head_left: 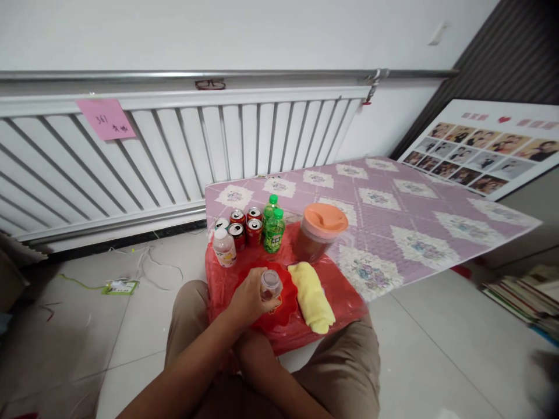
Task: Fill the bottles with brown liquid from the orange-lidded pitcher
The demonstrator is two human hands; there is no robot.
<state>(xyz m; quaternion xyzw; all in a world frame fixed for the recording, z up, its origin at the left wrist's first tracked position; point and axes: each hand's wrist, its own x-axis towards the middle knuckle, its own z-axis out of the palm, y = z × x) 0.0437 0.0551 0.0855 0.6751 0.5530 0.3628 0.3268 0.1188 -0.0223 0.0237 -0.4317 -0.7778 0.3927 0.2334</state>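
My left hand (pixel 253 297) is wrapped around a small clear plastic bottle (pixel 271 283), whose round mouth faces up with no cap on it. The bottle is over a red scalloped tray (pixel 289 311) on red plastic sheeting. My right forearm (pixel 264 358) crosses under the left one, which hides the fingers of my right hand. Beside the tray, to the right, lies a rolled yellow cloth (pixel 312 298). A white-capped bottle (pixel 225 249) stands to the left, in front of several opened drink cans (pixel 254 231). Two green-capped bottles (pixel 273 235) are right of the cans.
A tinted pitcher with an orange lid (pixel 325 221) stands behind the cloth. Farther back is a table with a purple floral cover (pixel 384 215), near a white radiator (pixel 244 139). A power strip (pixel 121 287) lies on the floor at left; stacked books (pixel 524 299) are at right.
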